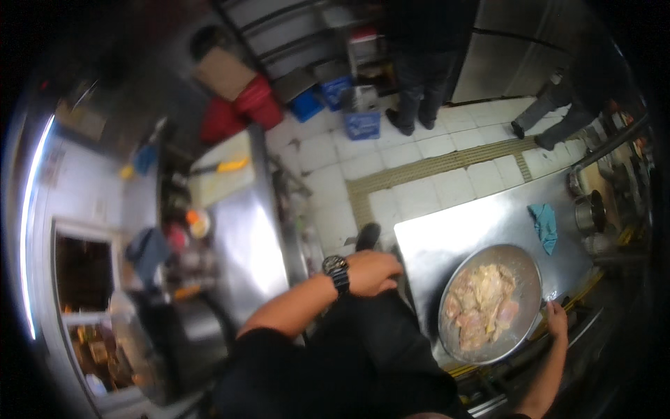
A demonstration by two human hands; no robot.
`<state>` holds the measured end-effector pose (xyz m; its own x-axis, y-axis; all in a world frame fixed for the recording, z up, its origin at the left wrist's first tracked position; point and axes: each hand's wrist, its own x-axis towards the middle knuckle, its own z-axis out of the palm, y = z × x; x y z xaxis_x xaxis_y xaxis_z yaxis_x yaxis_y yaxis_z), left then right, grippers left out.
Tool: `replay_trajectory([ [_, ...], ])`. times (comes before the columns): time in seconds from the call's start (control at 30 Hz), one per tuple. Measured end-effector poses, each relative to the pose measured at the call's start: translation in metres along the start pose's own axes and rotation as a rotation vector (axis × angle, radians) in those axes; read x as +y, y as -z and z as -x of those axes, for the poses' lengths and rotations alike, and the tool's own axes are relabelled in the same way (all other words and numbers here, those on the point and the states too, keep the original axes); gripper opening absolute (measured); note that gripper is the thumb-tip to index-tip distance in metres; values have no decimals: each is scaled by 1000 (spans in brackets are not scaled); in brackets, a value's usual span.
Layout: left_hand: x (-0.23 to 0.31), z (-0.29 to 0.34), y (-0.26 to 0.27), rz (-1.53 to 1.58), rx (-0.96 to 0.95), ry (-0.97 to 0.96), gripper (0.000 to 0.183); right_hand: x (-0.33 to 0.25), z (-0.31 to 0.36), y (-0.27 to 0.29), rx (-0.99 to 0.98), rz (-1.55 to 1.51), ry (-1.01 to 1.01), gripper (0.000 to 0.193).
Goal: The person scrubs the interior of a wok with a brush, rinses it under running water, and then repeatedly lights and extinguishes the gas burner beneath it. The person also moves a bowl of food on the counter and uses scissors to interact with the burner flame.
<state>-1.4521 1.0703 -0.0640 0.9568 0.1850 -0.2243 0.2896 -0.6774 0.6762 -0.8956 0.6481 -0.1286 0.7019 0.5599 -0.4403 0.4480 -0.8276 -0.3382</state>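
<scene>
A wide, round metal pan (528, 283) stands on the steel table (447, 241) at the right. Inside lie several pale, raw-looking meat pieces, likely chicken (481, 300), in a light coating. My right hand (556, 320) is beside the pan's right rim, fingers curled close; whether they grip the rim or some small thing there is unclear. My left hand (373, 272), with a dark watch (336, 272) on the wrist, hangs beside the table's left edge. Its thumb is apart from the loosely bent fingers, and it holds nothing I can see.
A teal cloth (544, 227) lies behind the pan, near a metal pot (590, 211). On the left counter (244, 230), a yellow-handled knife (227, 166) rests on a white cutting board (227, 188). Two people stand at the back, near blue crates (361, 124) and a floor drain grate (433, 165).
</scene>
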Motion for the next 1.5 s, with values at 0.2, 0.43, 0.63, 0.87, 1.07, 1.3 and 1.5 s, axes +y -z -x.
replay_trajectory([
  [0.2,-76,-26,64,48,-52,16,32,-168,60,104,85,176,-124,36],
  [0.43,-137,-81,132,102,-17,-219,29,-387,73,134,250,386,2,37],
  [0.63,-136,-73,207,23,100,-206,32,-444,21,128,297,451,298,40],
  [0.87,-136,-4,178,-10,204,-32,28,-459,27,92,238,404,480,37],
  [1.07,-104,59,107,-7,252,170,27,-468,76,93,266,406,831,35],
  [1.3,-77,203,-112,136,-68,466,32,-407,161,90,172,387,1136,33],
  [1.5,-39,124,-113,176,-196,571,32,-315,227,86,210,117,1205,31],
])
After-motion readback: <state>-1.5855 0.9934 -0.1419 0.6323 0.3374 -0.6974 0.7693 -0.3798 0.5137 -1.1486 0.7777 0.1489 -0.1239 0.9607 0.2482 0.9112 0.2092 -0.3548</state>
